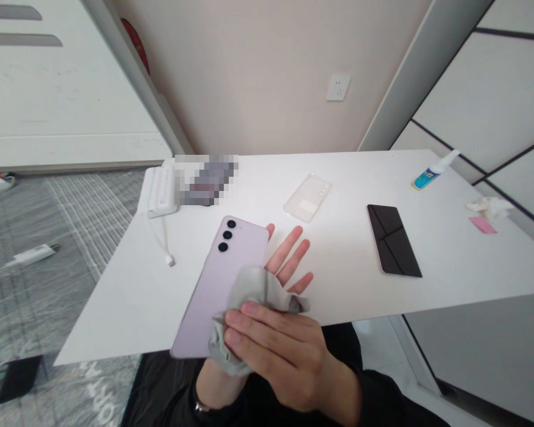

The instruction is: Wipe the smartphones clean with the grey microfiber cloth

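A pale lilac phone (220, 279) lies back-up across my left hand (289, 261), whose fingers stick out past the phone's right edge; its three camera lenses point to the far end. My right hand (285, 350) presses a crumpled grey cloth (253, 290) against the lower right part of the phone's back. Both hands hover over the near edge of the white table (338, 249).
On the table lie a clear phone case (308, 197), a black folded stand (394, 239), a white power bank with a cable (162, 191), a small spray bottle (431, 173), a crumpled tissue (489, 206) and a pink slip (482, 224). A charger (31, 255) lies on the floor at left.
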The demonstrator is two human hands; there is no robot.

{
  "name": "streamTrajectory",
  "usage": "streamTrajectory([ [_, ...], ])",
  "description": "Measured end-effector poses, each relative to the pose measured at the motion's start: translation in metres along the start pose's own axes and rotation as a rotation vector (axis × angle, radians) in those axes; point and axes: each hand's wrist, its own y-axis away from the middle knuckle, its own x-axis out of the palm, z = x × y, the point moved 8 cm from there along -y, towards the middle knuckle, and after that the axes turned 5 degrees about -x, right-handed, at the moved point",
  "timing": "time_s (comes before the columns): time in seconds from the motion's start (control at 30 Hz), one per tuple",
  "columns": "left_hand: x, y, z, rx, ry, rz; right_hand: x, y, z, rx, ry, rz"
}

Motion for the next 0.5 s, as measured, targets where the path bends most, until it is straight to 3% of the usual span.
streamTrajectory([
  [0.1,-0.009,-0.005,-0.034,0.070,0.235,0.109,-0.022,0.005,-0.011,0.018,0.003,-0.145],
  [0.2,-0.019,0.001,-0.049,0.133,0.569,0.116,-0.050,0.011,-0.047,0.302,0.226,-0.150],
  [0.3,-0.031,0.010,-0.054,0.132,0.701,0.118,-0.075,0.017,-0.077,0.530,0.477,-0.065],
  [0.4,-0.043,0.016,-0.054,0.070,0.745,0.138,-0.093,0.004,-0.084,0.486,0.593,-0.073],
  [0.5,-0.050,0.018,-0.052,-0.021,0.723,0.117,-0.087,-0.018,-0.101,0.488,0.641,0.040],
])
